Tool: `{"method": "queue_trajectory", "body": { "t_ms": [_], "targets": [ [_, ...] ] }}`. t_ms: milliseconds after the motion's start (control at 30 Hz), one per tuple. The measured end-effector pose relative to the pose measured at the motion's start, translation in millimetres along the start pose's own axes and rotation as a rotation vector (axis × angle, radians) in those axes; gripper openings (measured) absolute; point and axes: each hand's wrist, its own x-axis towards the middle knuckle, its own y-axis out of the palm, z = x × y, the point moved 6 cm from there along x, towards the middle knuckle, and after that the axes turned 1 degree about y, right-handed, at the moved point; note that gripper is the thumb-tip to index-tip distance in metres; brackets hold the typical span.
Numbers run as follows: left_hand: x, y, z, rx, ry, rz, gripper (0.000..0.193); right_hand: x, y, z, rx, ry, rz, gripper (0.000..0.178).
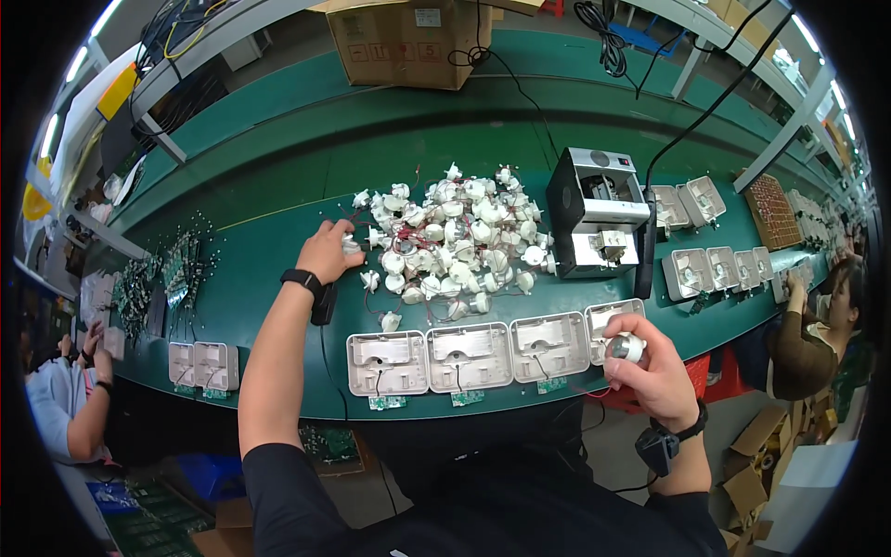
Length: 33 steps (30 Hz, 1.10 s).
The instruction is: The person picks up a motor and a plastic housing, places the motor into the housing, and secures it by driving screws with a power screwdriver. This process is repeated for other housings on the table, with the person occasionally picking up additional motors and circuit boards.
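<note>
Between the thumb and fingers of my right hand [648, 364] is a small round motor [626, 348] with a white cap and silvery end; a thin red wire trails below it. This hand is above the rightmost of several open white plastic housings [387, 379] lined up along the near table edge. Small green circuit boards [387, 403] hang on wires from the housings. At the left side of a heap of white-capped motors [459, 237], my left hand [325, 252] closes its fingers around another white-capped motor [351, 244], partly hidden by them.
A black and silver bench machine [601, 213] stands right of the heap. More housings [691, 274] lie beyond it, and two [215, 365] at left beside bundled circuit boards [181, 269]. A cardboard box [404, 46] is at the back. People [817, 325] [70, 399] sit on both sides.
</note>
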Motion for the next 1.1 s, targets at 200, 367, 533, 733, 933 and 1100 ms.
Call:
{"method": "queue_trajectory", "body": {
  "t_ms": [200,367,533,733,933,1100],
  "targets": [
    [-18,1,8,-0.397,-0.240,0.063,0.054,12,-39,-4,-0.143,-0.152,-0.190,0.037],
    [-33,1,34,-1.497,-0.355,-0.047,0.044,13,-55,0,-0.061,-0.117,-0.192,0.038],
    [-87,-54,-95,-2.236,-0.034,0.017,0.032,17,-23,26,-0.623,-0.364,-0.009,0.039],
    [-118,15,-210,-2.045,-0.023,0.389,0.027,36,15,39,-0.823,-0.489,0.124,0.045],
    [-163,63,-312,-1.874,-0.123,0.754,0.031,32,27,11,-1.083,-0.630,0.354,0.050],
    [-172,98,-333,-1.875,-0.204,0.822,0.036,31,24,-2,-1.280,-0.520,0.459,0.055]
  ]
}}
